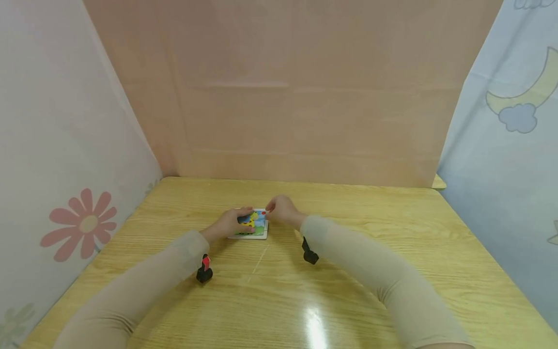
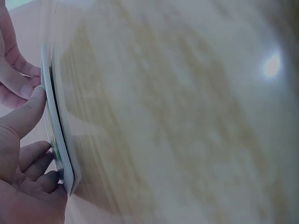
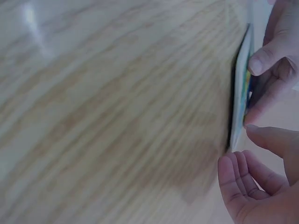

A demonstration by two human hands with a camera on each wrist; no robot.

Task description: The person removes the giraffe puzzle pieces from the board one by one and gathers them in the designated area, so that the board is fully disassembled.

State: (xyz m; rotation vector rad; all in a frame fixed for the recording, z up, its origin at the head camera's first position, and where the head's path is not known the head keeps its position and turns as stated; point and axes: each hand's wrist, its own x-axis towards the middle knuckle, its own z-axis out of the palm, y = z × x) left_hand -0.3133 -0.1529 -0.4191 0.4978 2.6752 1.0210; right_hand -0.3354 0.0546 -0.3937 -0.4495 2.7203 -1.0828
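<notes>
Resting spread across the picture board [image 1: 259,224], seemingly to steady it, the left hand [image 1: 227,224] lies uncurled, while the right hand [image 1: 282,209] half-curls at the far corner, any pinch unclear.

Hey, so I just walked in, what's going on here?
A person's bare left hand is holding a flat, rectangular, white-edged board with a colourful picture of a yellow spotted animal from its left side, thumb and fingers reaching over the picture. The bare right hand is at the far right corner, fingers curled; whether it's pinching anything there is hard to tell. The board appears to lie on a light yellow wood-grain table.
</notes>
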